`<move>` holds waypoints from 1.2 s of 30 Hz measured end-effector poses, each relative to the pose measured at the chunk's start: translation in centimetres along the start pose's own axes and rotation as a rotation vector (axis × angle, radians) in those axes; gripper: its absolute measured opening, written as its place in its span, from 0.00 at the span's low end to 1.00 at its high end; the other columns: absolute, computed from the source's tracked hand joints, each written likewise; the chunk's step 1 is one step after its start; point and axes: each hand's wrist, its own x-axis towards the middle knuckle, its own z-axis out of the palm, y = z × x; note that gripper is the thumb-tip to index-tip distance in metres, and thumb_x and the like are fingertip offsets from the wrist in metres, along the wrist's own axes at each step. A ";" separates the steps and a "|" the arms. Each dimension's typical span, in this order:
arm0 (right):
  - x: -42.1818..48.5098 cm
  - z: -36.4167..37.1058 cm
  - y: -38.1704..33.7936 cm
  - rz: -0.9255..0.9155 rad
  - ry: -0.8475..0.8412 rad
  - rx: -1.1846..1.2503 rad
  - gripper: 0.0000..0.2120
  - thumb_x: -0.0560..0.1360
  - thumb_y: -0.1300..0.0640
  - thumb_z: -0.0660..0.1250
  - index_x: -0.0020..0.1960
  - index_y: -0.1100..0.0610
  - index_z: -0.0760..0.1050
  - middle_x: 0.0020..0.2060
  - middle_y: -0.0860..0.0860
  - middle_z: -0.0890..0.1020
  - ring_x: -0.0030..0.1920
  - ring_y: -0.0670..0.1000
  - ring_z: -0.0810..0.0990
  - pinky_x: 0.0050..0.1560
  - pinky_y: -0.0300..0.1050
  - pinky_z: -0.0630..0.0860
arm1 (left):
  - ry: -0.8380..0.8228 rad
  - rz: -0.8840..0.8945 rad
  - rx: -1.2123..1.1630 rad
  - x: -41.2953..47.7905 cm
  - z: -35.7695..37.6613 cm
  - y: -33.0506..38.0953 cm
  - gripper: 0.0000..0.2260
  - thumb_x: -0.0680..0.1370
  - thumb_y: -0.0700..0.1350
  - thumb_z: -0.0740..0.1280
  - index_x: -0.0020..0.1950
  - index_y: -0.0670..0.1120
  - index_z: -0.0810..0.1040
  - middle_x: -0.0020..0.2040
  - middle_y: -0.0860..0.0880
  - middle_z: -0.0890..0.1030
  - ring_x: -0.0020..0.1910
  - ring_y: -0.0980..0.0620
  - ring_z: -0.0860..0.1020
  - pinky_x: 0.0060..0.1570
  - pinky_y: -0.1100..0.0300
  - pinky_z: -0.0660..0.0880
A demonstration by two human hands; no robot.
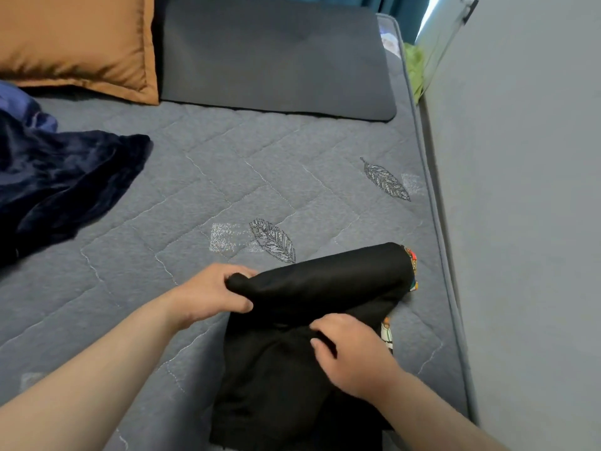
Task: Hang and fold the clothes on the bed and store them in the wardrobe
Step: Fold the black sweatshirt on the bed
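A black garment (pixel 292 369) with a colourful print showing at its right edge lies on the grey quilted bed (pixel 162 222), near the bed's right side. Its upper part is doubled over into a thick fold. My left hand (pixel 211 296) grips the left end of that fold, fingers curled round the cloth. My right hand (pixel 351 349) pinches the black fabric at the middle of the garment, just below the fold. The wardrobe is not in view.
A dark navy plush garment (pixel 55 187) lies crumpled at the left of the bed. An orange pillow (pixel 81 40) and a dark grey pillow (pixel 276 56) sit at the head. A grey wall (pixel 527 222) runs along the bed's right edge.
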 end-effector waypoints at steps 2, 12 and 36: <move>-1.7 -2.5 1.4 -0.140 0.429 -0.162 0.22 0.72 0.53 0.64 0.65 0.55 0.74 0.63 0.53 0.76 0.64 0.54 0.74 0.66 0.49 0.71 | 0.014 0.040 0.174 -1.3 0.2 -0.2 0.08 0.66 0.33 0.76 0.37 0.44 0.81 0.59 0.54 0.80 0.55 0.62 0.78 0.55 0.70 0.71; -0.5 -9.4 4.0 -0.096 -0.203 -0.581 0.23 0.65 0.48 0.67 0.60 0.48 0.75 0.52 0.49 0.71 0.55 0.52 0.70 0.68 0.52 0.64 | -0.023 0.354 0.802 -6.0 2.6 -3.2 0.02 0.69 0.41 0.70 0.40 0.46 0.79 0.67 0.60 0.73 0.64 0.59 0.74 0.62 0.66 0.68; -7.8 4.1 1.8 0.051 -0.128 -0.412 0.43 0.68 0.30 0.60 0.78 0.49 0.58 0.77 0.57 0.58 0.77 0.60 0.56 0.76 0.60 0.49 | 0.196 0.180 1.129 -9.3 14.7 -9.3 0.32 0.64 0.48 0.68 0.69 0.46 0.74 0.70 0.44 0.73 0.69 0.42 0.72 0.70 0.50 0.57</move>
